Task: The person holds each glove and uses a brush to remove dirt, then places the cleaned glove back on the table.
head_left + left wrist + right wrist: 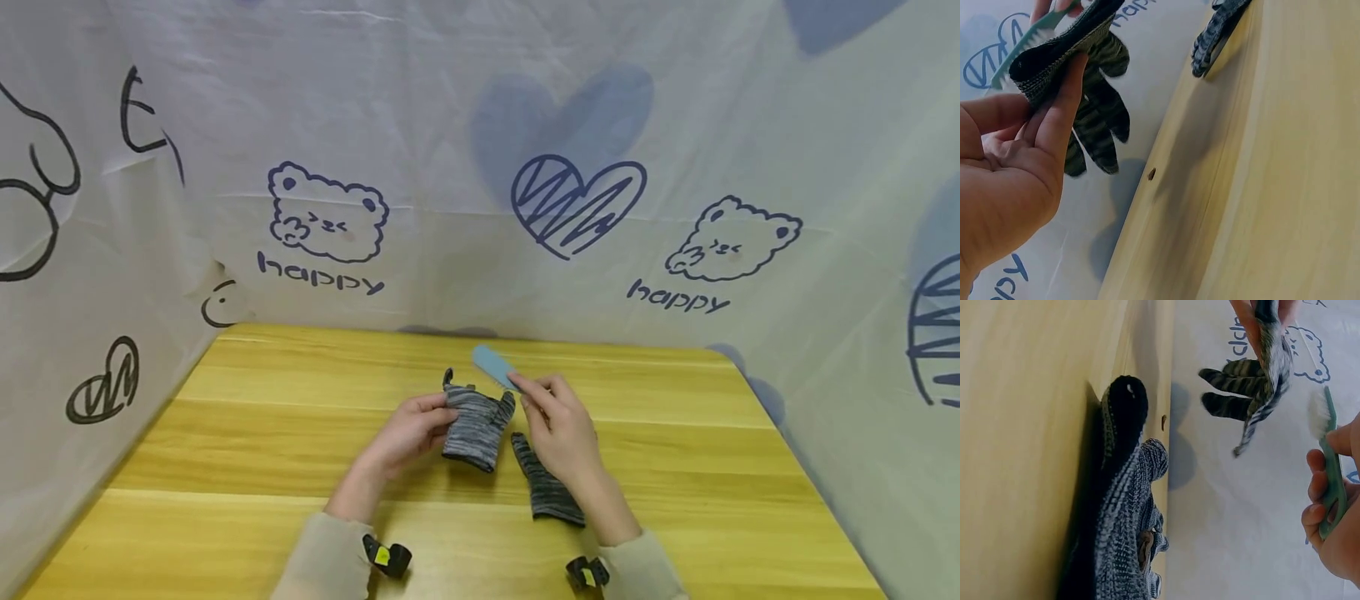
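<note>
- Your left hand (408,432) pinches a gray knit glove (476,427) above the table (262,400), cuff toward you.
- Your right hand (562,427) grips a blue brush (492,366), long axis slanting away leftward.
- The second glove (547,490) lies beneath, cuff toward you.

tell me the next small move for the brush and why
Probably bring the brush's white bristles into contact with the glove in the left hand. The right hand grips the brush, its bristles face that glove across a gap in the right wrist view, and the left hand holds the glove off the table.
</note>
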`<state>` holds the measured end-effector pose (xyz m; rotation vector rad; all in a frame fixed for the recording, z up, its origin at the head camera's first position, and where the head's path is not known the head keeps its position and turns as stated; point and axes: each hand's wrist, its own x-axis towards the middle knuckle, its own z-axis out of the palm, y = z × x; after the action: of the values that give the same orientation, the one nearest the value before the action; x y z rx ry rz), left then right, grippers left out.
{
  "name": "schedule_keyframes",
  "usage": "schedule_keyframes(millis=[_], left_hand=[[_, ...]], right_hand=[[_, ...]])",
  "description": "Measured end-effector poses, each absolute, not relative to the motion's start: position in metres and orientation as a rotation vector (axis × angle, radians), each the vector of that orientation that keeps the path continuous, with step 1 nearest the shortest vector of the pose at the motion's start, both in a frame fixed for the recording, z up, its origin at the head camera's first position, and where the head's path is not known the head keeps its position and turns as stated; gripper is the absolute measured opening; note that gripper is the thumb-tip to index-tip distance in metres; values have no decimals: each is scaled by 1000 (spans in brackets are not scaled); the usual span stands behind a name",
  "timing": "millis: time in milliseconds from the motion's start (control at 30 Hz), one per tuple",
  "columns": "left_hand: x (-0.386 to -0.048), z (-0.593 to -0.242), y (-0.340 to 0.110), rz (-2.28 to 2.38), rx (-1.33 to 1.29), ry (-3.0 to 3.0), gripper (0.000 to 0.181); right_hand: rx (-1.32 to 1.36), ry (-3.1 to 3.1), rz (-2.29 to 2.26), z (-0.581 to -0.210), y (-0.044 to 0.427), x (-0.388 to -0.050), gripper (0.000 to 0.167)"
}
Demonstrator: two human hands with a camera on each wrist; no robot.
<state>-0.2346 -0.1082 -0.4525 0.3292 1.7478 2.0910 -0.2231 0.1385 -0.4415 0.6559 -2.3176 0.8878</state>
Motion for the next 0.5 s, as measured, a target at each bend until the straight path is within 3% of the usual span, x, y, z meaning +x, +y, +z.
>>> schedule_keyframes(millis=[200, 367, 500], left_hand=[[-235, -452, -102, 2180, 266, 1737, 11], [-235, -448, -102, 2260, 156, 1753, 53], [-235, -446, -102, 2280, 123, 1752, 61]], right_hand=[[742, -2400, 843, -444, 138, -221, 37], [695, -2462, 844, -446, 138, -221, 37], [647, -2457, 835, -447, 137, -223, 36]])
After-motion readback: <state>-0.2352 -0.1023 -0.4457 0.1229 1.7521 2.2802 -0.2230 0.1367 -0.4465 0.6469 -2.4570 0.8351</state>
